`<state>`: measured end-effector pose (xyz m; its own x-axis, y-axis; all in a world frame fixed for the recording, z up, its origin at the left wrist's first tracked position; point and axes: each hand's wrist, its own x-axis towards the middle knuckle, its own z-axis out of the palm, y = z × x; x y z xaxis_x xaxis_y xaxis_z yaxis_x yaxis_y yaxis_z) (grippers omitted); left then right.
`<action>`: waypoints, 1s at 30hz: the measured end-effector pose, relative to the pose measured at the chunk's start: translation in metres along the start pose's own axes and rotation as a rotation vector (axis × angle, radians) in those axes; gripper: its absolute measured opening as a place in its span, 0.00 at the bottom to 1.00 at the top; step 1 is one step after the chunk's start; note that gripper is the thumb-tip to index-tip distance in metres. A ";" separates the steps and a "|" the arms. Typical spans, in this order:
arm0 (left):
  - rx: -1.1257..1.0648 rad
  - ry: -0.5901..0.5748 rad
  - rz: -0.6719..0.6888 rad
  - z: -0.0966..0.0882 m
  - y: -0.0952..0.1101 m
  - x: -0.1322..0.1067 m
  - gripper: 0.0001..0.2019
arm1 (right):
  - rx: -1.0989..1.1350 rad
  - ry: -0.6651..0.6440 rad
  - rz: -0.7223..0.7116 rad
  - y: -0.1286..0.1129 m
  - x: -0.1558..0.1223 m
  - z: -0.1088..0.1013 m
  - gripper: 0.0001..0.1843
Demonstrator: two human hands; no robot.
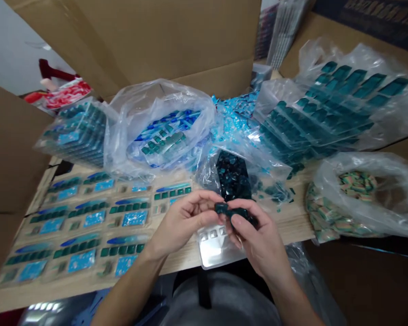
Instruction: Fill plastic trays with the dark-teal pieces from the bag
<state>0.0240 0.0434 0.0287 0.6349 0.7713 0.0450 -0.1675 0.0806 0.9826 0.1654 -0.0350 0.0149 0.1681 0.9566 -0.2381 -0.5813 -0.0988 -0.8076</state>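
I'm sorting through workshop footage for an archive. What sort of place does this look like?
Probably a small packing workspace for keyboard parts: cardboard cartons surround a wooden table, plastic bags hold teal translucent keycaps, and blister packs lie in rows.

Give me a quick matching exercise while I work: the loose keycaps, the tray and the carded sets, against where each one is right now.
Things:
1. Dark teal keycaps
2. Clear plastic tray
3. Striped pastel keycaps
4. Carded teal keycap sets

Places:
A. In rows on the wooden table, left of the hands
B. Inside a clear plastic bag, far right
C. Held by the left hand and right hand
D. Beneath the hands, at the table's near edge

Pairs: 1-C, 2-D, 3-B, 4-A
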 end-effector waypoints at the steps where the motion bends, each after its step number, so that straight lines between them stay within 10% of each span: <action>1: 0.021 0.011 0.007 0.002 0.002 -0.006 0.09 | -0.076 0.015 -0.036 0.001 -0.004 0.000 0.08; 10: 0.491 0.191 0.205 0.010 -0.006 -0.043 0.09 | -0.559 0.158 -0.474 0.012 -0.024 0.012 0.11; 21: 0.374 0.020 0.145 0.005 -0.015 -0.071 0.17 | 0.042 -0.194 0.296 0.022 -0.025 -0.007 0.12; 30: 0.598 0.041 0.232 0.003 -0.021 -0.074 0.18 | -0.341 -0.097 -0.080 0.029 -0.030 -0.006 0.04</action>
<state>-0.0176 -0.0173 0.0049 0.6012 0.7509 0.2733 0.1597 -0.4480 0.8797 0.1488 -0.0680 -0.0046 0.1169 0.9849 -0.1276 -0.2675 -0.0925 -0.9591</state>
